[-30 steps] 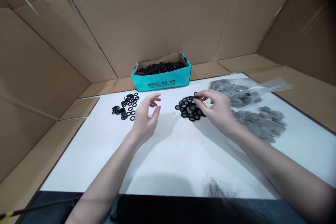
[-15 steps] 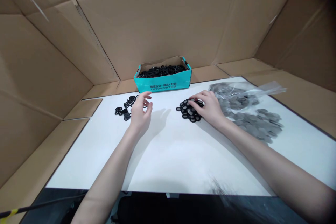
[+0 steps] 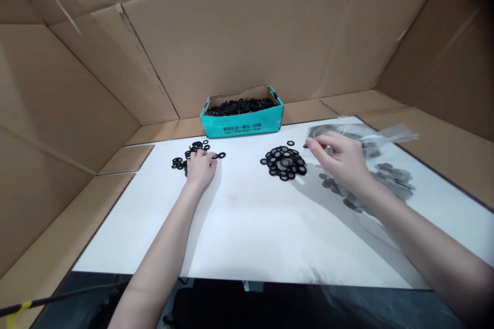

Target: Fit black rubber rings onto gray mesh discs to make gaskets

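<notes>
My left hand point(image 3: 200, 167) rests low over a loose group of black rings point(image 3: 177, 163), its fingers bent down and apart, touching some of them. Beside its thumb lies a single black ring point(image 3: 222, 155). To the right, my right hand point(image 3: 343, 157) is raised above the table with thumb and fingers curled toward each other. A small grey disc point(image 3: 329, 150) shows between them. In the middle is a heap of black rings with grey centres point(image 3: 283, 162), and one separate ring point(image 3: 290, 143) lies behind it. Many flat grey discs point(image 3: 393, 180) are spread under and beyond my right forearm.
A turquoise cardboard box point(image 3: 243, 126) full of black rings stands at the back of the white table point(image 3: 239, 231). A clear plastic bag point(image 3: 393, 134) with grey discs lies at the back right. Cardboard walls point(image 3: 247, 31) enclose the sides and back.
My right hand has lifted off the middle heap and moved right, toward the grey discs. My left hand has lowered onto the black rings. A separate ring now shows behind the heap.
</notes>
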`<state>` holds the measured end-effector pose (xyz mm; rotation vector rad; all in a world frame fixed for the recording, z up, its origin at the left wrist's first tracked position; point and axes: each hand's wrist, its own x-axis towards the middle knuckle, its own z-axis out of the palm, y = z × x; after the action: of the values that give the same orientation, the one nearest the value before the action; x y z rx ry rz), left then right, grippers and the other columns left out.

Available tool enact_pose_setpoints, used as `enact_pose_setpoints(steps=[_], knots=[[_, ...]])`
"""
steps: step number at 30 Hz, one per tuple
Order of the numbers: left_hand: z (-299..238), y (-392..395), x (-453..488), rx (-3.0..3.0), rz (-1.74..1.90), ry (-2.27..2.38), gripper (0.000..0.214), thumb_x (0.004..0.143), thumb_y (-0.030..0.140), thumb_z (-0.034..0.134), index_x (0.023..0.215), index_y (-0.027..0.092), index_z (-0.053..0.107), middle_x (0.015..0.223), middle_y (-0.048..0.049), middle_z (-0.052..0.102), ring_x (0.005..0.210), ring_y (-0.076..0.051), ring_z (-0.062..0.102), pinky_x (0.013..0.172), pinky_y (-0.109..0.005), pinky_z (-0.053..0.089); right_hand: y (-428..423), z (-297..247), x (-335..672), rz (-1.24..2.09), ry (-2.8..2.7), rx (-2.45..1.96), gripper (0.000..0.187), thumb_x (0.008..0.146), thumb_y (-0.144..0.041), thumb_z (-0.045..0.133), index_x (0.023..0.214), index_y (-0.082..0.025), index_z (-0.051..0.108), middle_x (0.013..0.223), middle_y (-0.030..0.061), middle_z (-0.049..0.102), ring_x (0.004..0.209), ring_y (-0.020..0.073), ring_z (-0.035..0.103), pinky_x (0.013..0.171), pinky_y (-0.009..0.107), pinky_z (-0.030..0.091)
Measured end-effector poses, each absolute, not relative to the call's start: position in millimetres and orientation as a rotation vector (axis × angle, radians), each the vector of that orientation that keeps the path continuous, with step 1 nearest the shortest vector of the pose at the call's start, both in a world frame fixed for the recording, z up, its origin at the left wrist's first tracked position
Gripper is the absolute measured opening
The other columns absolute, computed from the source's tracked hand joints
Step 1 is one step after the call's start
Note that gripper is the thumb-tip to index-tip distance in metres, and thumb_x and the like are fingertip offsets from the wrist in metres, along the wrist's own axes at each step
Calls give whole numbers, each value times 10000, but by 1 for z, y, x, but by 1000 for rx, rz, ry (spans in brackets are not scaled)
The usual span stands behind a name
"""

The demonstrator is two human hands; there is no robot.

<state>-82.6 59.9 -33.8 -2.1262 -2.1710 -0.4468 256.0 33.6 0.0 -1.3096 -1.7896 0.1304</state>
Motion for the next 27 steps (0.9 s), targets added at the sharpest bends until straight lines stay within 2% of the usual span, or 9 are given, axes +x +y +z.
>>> enact_pose_setpoints(steps=[6,10,13,18,21,27], knots=[[-34,61,-79,-2117,-443,-2169,295,893,269,536,1094,224,747,1231,-118,641,1163,-374,513,957,-503,448,13,-19,313,-8,-1907,-1501,333,890,-456,493,715,-214,640,766,75,676,765,232,581,703,339,424],[-32,63,-80,-2126,-478,-2145,235,876,249,551,972,212,762,1205,-105,669,1145,-358,537,954,-481,447,7,-48,353,-166,-1995,-1610,319,863,-447,512,905,-212,723,891,104,701,879,285,605,799,401,448],[-32,65,-81,-2146,-506,-2119,200,857,215,562,893,202,758,1137,-106,702,1106,-346,568,929,-450,454,6,-61,365,-179,-2054,-1643,369,866,-447,527,1048,-195,725,997,119,702,936,300,607,805,411,463],[-34,68,-83,-2219,-558,-2073,171,820,162,577,836,207,742,917,-90,750,977,-311,641,875,-404,470,13,-56,352,-185,-2094,-1791,342,870,-396,565,1071,-193,752,1005,113,710,956,308,593,809,412,470],[-35,69,-84,-2245,-619,-2055,166,808,144,579,845,214,725,880,-70,750,925,-288,661,870,-391,474,18,-47,344,-218,-2113,-1945,329,894,-375,563,1098,-203,756,1067,116,717,1002,325,585,791,414,460],[-39,70,-84,-2294,-761,-1992,275,775,83,582,998,209,681,963,-59,692,939,-241,648,878,-352,478,23,-46,335,-259,-2157,-2012,318,912,-364,574,1102,-198,767,1077,109,730,1005,317,588,779,405,443]])
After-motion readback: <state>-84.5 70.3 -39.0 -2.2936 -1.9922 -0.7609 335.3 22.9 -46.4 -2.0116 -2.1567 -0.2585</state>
